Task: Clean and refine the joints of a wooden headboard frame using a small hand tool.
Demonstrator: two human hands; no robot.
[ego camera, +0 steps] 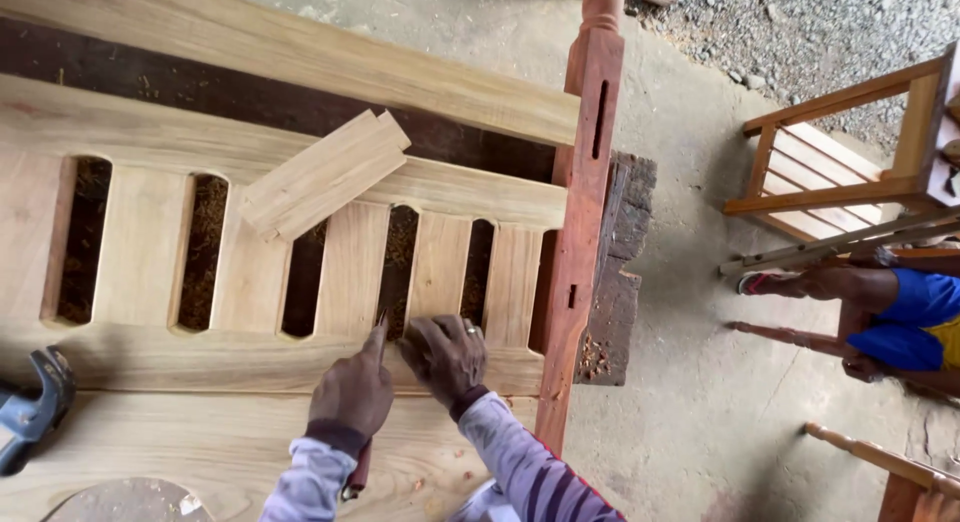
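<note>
While I lean over the slatted wooden panel, my left hand is closed around a chisel, its thin blade pointing up toward the lower end of a gap between two slats, and its dark red handle poking out under my wrist. My right hand lies just beside it, fingers spread and pressing flat on the wood at the base of a slat, holding nothing; I judge it is there to steady the panel and guide the blade. The panel lies flat so the gaps face me, and the chisel sits at the joint where slat meets bottom rail. A loose short board rests slantwise across the upper rail, well apart from my hands. The reddish turned post closes off the panel's right side, with a dark rough block propping it up underneath. A hammer lies at the left edge, only partly in frame. The blade tip is too thin and dark for me to tell whether it touches the wood. Shavings show through the gaps, but what carries the panel is hidden. At the right, another person in blue sits by a wooden chair frame, mostly cut off
</note>
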